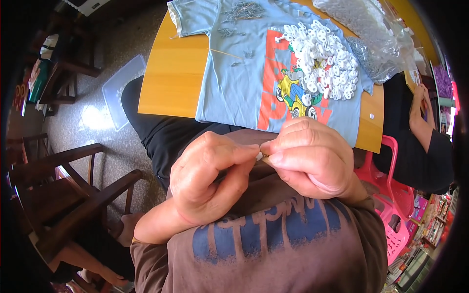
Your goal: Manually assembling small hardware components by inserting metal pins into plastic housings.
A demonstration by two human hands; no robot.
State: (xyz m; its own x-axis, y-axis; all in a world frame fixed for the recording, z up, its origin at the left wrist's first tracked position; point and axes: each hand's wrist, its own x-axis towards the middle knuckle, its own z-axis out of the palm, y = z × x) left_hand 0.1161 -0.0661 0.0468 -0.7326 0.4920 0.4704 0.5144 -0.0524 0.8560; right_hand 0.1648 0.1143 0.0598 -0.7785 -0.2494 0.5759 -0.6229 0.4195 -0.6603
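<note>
My left hand (210, 176) and my right hand (308, 156) meet fingertip to fingertip over my lap, close to my chest. Together they pinch one tiny piece (264, 157), white with a bit of metal showing; most of it is hidden by my fingers. Beyond them lies a wooden table (171, 78) covered by a light blue T-shirt (234, 83) with a printed cartoon. A heap of small white plastic rings (320, 58) rests on the shirt, and small metal pins (242, 10) are scattered near its far edge.
Clear bags of white and metal parts (371, 29) sit at the table's far right. Another person (425, 132) in black sits to the right beside a pink plastic stool (391, 205). A dark wooden chair (63, 195) stands at my left, with a clear tub (119, 90) on the floor.
</note>
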